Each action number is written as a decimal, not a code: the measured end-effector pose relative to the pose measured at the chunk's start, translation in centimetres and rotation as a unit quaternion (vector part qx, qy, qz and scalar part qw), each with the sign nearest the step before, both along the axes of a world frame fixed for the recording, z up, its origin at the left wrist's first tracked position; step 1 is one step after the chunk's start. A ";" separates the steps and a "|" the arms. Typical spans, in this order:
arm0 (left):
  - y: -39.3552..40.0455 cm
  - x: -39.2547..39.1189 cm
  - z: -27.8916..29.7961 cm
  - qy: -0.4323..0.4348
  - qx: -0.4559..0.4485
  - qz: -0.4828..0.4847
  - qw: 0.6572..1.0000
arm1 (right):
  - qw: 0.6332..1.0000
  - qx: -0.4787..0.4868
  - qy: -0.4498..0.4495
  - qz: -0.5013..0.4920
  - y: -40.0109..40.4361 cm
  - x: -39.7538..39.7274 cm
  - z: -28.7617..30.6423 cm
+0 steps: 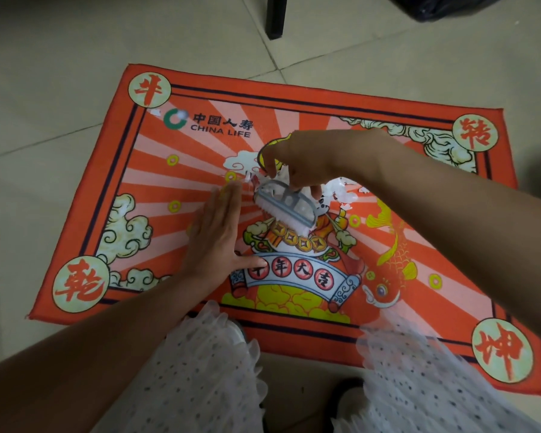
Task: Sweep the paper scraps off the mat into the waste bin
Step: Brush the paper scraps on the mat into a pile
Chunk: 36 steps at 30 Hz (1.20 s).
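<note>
An orange-red printed mat (132, 232) lies on the tiled floor. At its middle my right hand (306, 160) grips a small scrub brush (286, 207) with a blue-grey frame and white bristles, tilted on the mat. White paper scraps (344, 193) lie bunched just right of the brush and under my right hand. A few more scraps (181, 114) sit near the top left logo. My left hand (217, 235) presses flat on the mat just left of the brush, fingers straight. No waste bin is clearly in view.
A black furniture leg (275, 15) stands on the tiles beyond the mat. A dark bag-like shape (450, 6) shows at the top right edge. My white dotted clothing (200, 370) covers the mat's near edge. Bare tiles lie to the left.
</note>
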<state>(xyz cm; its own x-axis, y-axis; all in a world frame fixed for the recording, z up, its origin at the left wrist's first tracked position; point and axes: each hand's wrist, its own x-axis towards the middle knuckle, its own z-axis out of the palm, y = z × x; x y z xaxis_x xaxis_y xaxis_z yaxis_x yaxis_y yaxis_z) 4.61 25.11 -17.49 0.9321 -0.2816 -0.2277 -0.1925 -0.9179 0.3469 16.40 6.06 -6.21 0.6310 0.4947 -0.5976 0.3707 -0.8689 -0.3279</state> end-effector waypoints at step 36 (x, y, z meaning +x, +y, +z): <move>-5.9 3.3 -0.5 -0.048 -0.069 -0.094 0.992 | 0.937 -0.102 -0.176 -0.283 -13.8 1.9 4.4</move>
